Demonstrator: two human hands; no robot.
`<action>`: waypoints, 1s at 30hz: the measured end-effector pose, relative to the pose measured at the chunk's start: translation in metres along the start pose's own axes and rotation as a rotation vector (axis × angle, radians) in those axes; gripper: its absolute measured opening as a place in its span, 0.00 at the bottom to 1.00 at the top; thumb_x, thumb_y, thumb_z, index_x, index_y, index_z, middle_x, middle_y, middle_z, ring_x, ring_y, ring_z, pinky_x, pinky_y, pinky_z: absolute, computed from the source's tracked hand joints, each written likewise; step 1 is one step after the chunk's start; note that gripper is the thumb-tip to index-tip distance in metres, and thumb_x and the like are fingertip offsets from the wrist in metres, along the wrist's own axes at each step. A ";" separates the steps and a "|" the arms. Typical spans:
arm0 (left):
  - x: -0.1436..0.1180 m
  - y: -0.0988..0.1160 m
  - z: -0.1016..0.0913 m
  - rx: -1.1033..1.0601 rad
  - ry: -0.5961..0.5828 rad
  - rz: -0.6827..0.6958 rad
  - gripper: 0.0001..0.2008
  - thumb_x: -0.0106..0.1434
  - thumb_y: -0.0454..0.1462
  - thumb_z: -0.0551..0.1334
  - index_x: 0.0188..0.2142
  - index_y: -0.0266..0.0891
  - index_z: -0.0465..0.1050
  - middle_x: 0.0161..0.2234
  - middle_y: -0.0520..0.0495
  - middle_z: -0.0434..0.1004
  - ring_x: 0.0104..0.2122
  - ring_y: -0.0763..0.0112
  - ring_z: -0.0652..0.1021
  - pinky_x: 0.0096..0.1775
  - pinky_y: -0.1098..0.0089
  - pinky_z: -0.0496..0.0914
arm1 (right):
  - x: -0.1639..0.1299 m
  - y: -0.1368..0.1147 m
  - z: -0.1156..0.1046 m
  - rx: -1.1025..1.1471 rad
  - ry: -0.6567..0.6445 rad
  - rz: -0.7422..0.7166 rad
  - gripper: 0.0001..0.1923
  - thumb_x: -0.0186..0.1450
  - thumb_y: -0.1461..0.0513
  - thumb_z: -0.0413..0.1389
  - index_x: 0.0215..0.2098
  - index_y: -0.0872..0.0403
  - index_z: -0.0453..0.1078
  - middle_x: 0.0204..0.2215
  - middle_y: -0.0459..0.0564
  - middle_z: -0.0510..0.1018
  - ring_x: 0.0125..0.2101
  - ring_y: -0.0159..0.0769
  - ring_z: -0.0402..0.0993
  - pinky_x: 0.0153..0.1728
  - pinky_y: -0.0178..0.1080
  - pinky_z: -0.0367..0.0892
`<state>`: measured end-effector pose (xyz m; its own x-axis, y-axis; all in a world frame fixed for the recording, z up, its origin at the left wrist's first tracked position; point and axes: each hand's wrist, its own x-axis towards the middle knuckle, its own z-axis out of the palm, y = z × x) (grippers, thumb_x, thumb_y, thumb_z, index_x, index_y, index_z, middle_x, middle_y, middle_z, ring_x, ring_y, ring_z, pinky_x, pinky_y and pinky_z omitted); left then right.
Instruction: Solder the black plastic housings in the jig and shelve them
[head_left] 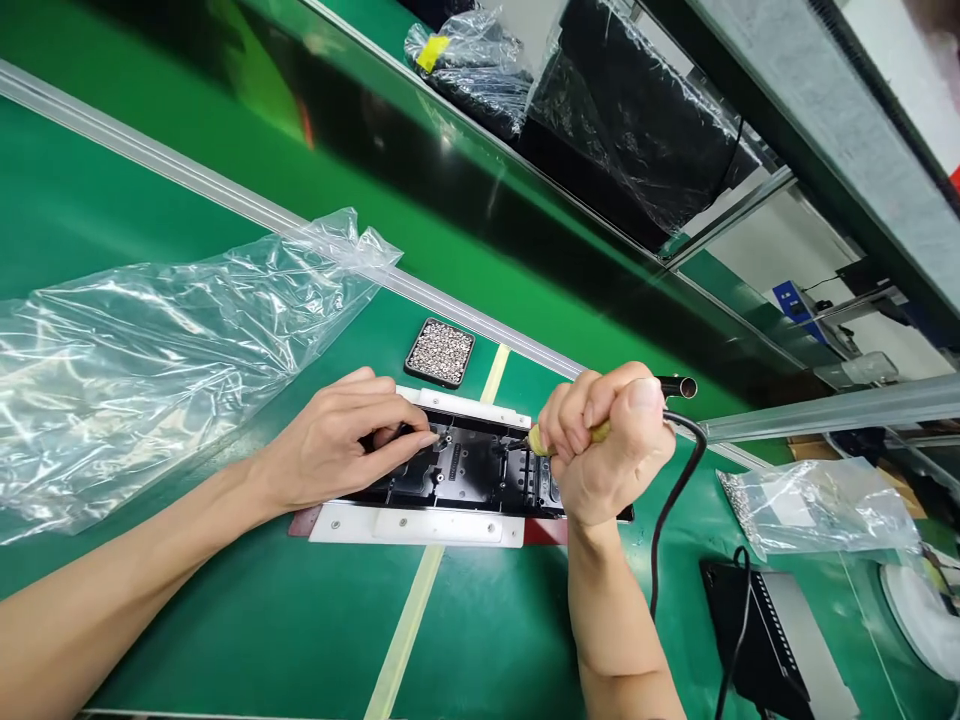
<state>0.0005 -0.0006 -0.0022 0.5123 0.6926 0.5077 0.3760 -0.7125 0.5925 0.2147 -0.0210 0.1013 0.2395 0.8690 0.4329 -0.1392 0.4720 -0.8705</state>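
A black plastic housing (469, 465) with posts and ribs inside lies in a white fixture (450, 527) on the bench. My right hand (607, 440) is wrapped round the yellow grip of a soldering iron (535, 440), its thin tip pointing left and down into the housing. From its back end a black cord (670, 500) curves down. My left hand (349, 440) is over the left part of the housing, thumb and forefinger closed together near a post; anything between them is too small to make out. Just beyond the housing stands a black tray (440, 352) full of small metal pieces.
A large clear plastic bag (150, 370) covers the bench at left. At right lie a bag of small metal parts (817, 505) and a black and grey panel (780, 640). A metal rail (247, 205) crosses behind the tray. A dark tube end (679, 387) shows beyond my right hand.
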 end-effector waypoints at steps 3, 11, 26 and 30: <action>0.000 0.000 0.000 0.001 0.002 0.001 0.02 0.68 0.36 0.66 0.38 0.41 0.77 0.23 0.56 0.69 0.24 0.74 0.69 0.35 0.64 0.59 | 0.000 0.000 -0.001 0.040 -0.001 0.018 0.22 0.72 0.55 0.52 0.22 0.52 0.55 0.13 0.37 0.53 0.12 0.23 0.48 0.10 0.30 0.49; 0.000 0.003 -0.002 -0.004 -0.006 -0.007 0.01 0.68 0.35 0.66 0.38 0.40 0.77 0.23 0.56 0.71 0.24 0.74 0.69 0.35 0.63 0.59 | 0.000 -0.001 -0.004 0.017 -0.016 0.016 0.23 0.72 0.53 0.52 0.21 0.52 0.55 0.13 0.38 0.55 0.12 0.22 0.50 0.11 0.30 0.49; 0.000 0.001 -0.001 0.003 0.000 -0.002 0.02 0.68 0.36 0.66 0.38 0.41 0.76 0.25 0.56 0.71 0.24 0.75 0.69 0.36 0.65 0.59 | 0.000 0.000 -0.001 0.018 0.001 0.013 0.22 0.71 0.54 0.52 0.22 0.52 0.55 0.13 0.36 0.51 0.12 0.22 0.48 0.11 0.28 0.50; -0.001 0.001 -0.001 0.002 0.004 0.003 0.01 0.68 0.36 0.66 0.38 0.41 0.76 0.25 0.56 0.70 0.25 0.75 0.69 0.36 0.65 0.59 | 0.000 0.000 0.000 0.025 0.013 0.002 0.22 0.71 0.55 0.52 0.22 0.52 0.56 0.13 0.36 0.52 0.12 0.22 0.48 0.11 0.29 0.51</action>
<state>-0.0001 -0.0013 -0.0018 0.5102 0.6911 0.5118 0.3758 -0.7145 0.5902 0.2144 -0.0212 0.1015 0.2519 0.8682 0.4276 -0.1637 0.4737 -0.8654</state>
